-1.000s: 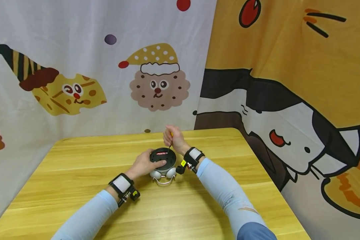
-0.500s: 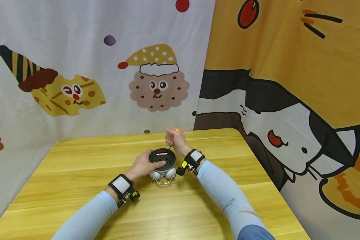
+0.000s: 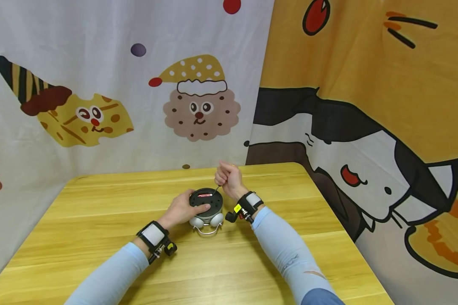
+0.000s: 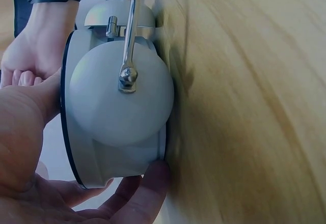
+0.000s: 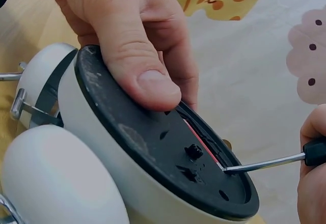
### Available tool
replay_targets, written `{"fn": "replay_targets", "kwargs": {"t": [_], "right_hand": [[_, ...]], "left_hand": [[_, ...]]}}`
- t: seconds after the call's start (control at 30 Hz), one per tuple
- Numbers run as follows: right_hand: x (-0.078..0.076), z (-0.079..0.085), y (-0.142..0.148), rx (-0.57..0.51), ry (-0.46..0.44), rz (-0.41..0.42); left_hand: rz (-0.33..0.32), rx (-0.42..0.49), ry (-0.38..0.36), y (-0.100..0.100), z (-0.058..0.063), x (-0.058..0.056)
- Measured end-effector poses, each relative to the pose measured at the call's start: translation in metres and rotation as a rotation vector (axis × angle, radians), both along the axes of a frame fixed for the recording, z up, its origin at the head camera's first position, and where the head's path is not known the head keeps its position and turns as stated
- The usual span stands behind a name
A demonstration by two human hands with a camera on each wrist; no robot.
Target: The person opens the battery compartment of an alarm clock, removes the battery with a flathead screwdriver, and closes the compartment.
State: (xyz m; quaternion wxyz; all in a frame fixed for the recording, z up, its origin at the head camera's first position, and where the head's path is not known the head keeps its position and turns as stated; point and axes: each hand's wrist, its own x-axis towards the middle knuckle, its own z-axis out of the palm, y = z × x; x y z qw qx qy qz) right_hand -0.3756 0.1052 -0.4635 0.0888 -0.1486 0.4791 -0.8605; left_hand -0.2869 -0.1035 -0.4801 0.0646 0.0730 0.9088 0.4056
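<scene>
A white twin-bell alarm clock (image 3: 205, 207) lies face down on the table, its black back up and its bells and wire handle toward me. My left hand (image 3: 183, 207) grips it from the left, thumb across the black back and fingers around the side, as the left wrist view shows. In the open slot of the back lies a red battery (image 5: 201, 140). My right hand (image 3: 229, 178) holds a screwdriver (image 5: 265, 163) in curled fingers. Its metal shaft slants down, with the tip right at the battery's end inside the slot.
The wooden table (image 3: 99, 220) carries the clock near its far edge. Behind it hang a white cartoon-print curtain (image 3: 110, 67) and an orange one (image 3: 362, 63) on the right. Both wrists wear camera straps (image 3: 154, 237).
My right hand has shifted slightly right and tipped over, so the screwdriver shaft slants more. My left hand and the clock keep their places.
</scene>
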Motion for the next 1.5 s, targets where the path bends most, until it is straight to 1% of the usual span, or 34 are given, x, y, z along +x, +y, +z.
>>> {"fn": "replay_targets", "kwargs": {"t": [0.2, 0.37, 0.53, 0.63, 0.7, 0.77, 0.83, 0.93, 1.0, 1.1, 1.23, 1.5], "right_hand": [[0.001, -0.002, 0.001, -0.099, -0.074, -0.005], [-0.001, -0.003, 0.001, -0.144, -0.096, -0.001], [-0.001, -0.005, -0.001, -0.203, -0.128, -0.027], [0.000, -0.005, -0.006, -0.219, -0.136, -0.009], [0.002, -0.004, -0.010, -0.207, -0.135, 0.032], [0.003, -0.003, -0.012, -0.181, -0.128, 0.069], [0.004, 0.000, -0.014, -0.161, -0.112, 0.082], [0.004, 0.004, -0.013, -0.150, -0.074, 0.062], [0.004, 0.008, -0.011, -0.131, -0.038, 0.048], [0.003, 0.011, -0.006, -0.076, 0.022, 0.031], [0.002, 0.012, 0.000, 0.006, 0.082, 0.010], [0.008, 0.010, 0.004, 0.133, 0.127, -0.007]], "left_hand": [[-0.012, 0.013, 0.008, -0.001, -0.002, 0.000], [-0.019, 0.012, 0.011, -0.002, -0.002, 0.000], [-0.026, 0.011, 0.015, -0.001, -0.002, 0.000], [-0.019, 0.008, 0.022, -0.001, -0.001, 0.000], [-0.022, 0.006, 0.023, 0.001, -0.001, 0.000], [-0.043, 0.008, 0.022, 0.005, -0.001, 0.000], [-0.060, 0.015, 0.016, 0.009, -0.001, -0.001], [-0.062, 0.026, 0.012, 0.011, 0.000, 0.000], [-0.044, 0.027, 0.013, 0.009, 0.000, 0.000], [-0.030, 0.017, 0.019, 0.007, 0.000, 0.000], [-0.034, 0.003, 0.021, 0.005, -0.001, -0.001], [-0.049, 0.012, 0.016, 0.008, -0.002, -0.003]]}}
